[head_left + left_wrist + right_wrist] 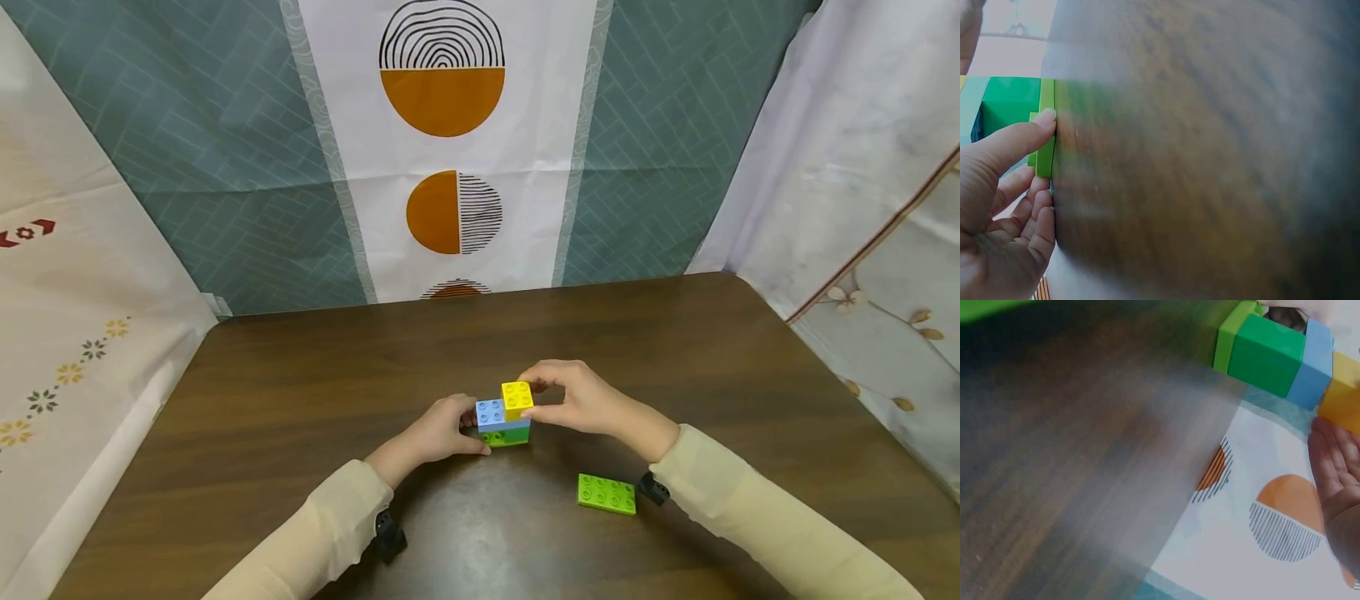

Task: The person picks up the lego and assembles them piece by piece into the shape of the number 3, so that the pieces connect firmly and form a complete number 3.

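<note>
Dark brown wood-grain surface [337, 367], backed by a teal hanging [210, 125] with a white centre panel [532, 108] bearing orange and black-lined circles. Block stack stands on the surface, between both hands. Order from bottom: light green base plate [1045, 156], dark green brick [517, 435] on its right part, light blue brick [490, 415], yellow brick [519, 412] at the light blue brick's right end. Left hand [442, 429]: grip closed on the base plate's left end, thumb against its side. Right hand [581, 398]: grip closed on the yellow brick, thumb on the near side, fingers behind; whether the brick is fully seated cannot be told. Loose light green plate [607, 494], studs up, lies apart from the stack, nearer the viewer and just beside the right wrist's black device [654, 488].
</note>
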{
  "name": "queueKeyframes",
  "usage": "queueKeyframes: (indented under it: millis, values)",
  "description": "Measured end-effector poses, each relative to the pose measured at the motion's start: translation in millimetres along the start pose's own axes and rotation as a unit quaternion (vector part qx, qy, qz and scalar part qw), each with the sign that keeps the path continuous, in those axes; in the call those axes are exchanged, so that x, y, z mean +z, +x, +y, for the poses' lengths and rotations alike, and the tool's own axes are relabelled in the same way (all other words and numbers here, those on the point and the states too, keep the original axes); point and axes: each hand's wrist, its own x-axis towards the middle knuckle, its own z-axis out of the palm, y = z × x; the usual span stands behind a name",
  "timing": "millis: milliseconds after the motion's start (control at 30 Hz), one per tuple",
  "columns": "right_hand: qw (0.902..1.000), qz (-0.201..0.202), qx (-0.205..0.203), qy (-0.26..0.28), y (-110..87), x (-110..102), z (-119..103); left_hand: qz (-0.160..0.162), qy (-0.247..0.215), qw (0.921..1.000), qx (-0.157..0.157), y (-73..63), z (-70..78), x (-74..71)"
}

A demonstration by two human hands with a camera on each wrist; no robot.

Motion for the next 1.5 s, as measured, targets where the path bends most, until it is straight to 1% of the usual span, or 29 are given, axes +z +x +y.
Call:
queueKeyframes:
  millis: [133, 300, 367, 500, 700, 867, 1000, 1167, 1400, 1500]
  values:
    - [0.9997, -0.009, 0.019, -0.009, -0.1, 1.7, -2.0, 0.002, -0.001, 1.0000, 0.004, -1.5, -2.0, 0.4]
    - [0.9992, 0.013, 0.030, -0.024, -3.6, 2.7, -5.5, 0.001, -0.003, 1.0000, 0.007, 1.6, -0.2, -0.5]
    - [0.9993, 0.019, 0.028, -0.019, -2.4, 2.3, -4.2, 0.003, -0.003, 1.0000, 0.004, 2.4, 1.2, -1.5]
    - [0.9997, 0.016, 0.021, -0.003, 0.0, 2.8, -0.8, 0.007, -0.002, 1.0000, -0.003, 0.8, 0.8, -1.4]
    - [0.9998, 0.016, 0.007, -0.003, 1.0, 2.6, 1.1, 0.013, -0.001, 0.9999, 0.004, 0.0, -0.5, -1.0]
    - [0.9999, 0.011, -0.002, 0.010, 1.8, 3.0, 1.7, 0.013, -0.003, 0.9999, 0.003, -1.5, -0.6, -0.8]
    - [0.9998, 0.010, 0.010, 0.016, 0.2, 3.5, 2.1, 0.012, -0.004, 0.9999, 0.008, -1.1, -0.3, -0.5]
    - [0.9997, 0.012, 0.018, 0.006, -1.5, 5.0, 2.4, 0.015, -0.003, 0.9998, 0.015, -1.3, 0.6, -1.3]
    - [0.9991, -0.012, 0.035, 0.021, -1.4, 5.0, -0.4, 0.013, -0.002, 0.9998, 0.013, -3.8, -0.8, 0.1]
    - [0.9993, -0.023, 0.030, 0.008, 0.2, 2.4, -3.3, 0.014, -0.001, 0.9998, 0.017, -3.8, -2.0, 0.2]
